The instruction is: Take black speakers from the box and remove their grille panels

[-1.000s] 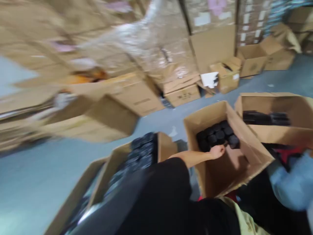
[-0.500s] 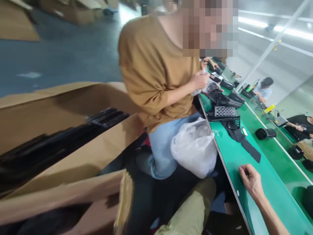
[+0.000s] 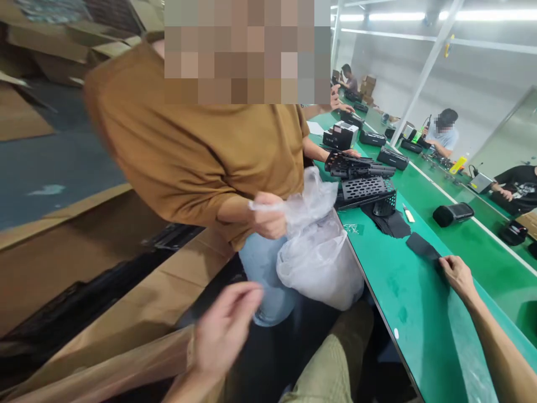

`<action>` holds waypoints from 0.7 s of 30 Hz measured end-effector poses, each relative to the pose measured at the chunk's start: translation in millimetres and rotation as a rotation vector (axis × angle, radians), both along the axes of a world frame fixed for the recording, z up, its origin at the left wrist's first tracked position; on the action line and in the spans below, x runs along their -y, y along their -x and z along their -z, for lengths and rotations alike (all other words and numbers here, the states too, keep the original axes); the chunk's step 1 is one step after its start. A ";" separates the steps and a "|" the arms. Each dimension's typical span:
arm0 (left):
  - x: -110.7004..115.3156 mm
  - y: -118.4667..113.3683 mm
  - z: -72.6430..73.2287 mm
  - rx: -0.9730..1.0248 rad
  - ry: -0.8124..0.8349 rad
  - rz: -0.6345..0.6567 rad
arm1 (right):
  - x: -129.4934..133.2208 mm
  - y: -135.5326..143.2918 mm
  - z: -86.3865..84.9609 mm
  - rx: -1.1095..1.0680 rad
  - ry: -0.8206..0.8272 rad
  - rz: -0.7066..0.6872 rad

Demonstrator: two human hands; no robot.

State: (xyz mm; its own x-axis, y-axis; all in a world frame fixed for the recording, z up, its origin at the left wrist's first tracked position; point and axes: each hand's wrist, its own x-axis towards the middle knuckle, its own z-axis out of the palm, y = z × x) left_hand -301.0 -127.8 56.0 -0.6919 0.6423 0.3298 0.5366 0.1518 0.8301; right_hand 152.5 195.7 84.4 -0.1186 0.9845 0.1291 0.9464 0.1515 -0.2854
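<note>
My right hand (image 3: 457, 275) pinches the near end of a flat black strip (image 3: 423, 246) over the green tabletop (image 3: 386, 282). The strip's far end points toward a dark crumpled piece (image 3: 388, 223). Beyond that piece stand black perforated metal housings (image 3: 364, 189). My left hand (image 3: 229, 324) is in the air left of the table, beside the cardboard carton edge (image 3: 138, 358). It is slightly blurred, with loosely bent fingers and nothing visible in it.
A co-worker in a brown shirt (image 3: 201, 151) faces the table, one hand (image 3: 268, 215) gripping thin clear plastic. A full white plastic bag (image 3: 323, 268) bulges against the table edge. A utility knife (image 3: 408, 213) and a black speaker-like unit (image 3: 453, 214) lie farther back.
My right hand has moved forward and taken hold of the black strip, pulling it away from the dark piece. My left hand has come into view. The co-worker's hand has dropped toward the bag.
</note>
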 end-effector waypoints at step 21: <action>-169.5 -253.7 2.4 -0.751 -0.143 1.461 | 300.0 -187.0 -68.3 -0.157 -0.052 0.930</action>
State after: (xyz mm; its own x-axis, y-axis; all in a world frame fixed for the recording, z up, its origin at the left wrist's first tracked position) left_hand -47.2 41.8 53.6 0.7656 0.5033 0.4006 0.4112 -0.8618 0.2969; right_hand 339.6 -104.3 152.7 0.7339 0.6678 0.1238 0.6453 -0.6287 -0.4340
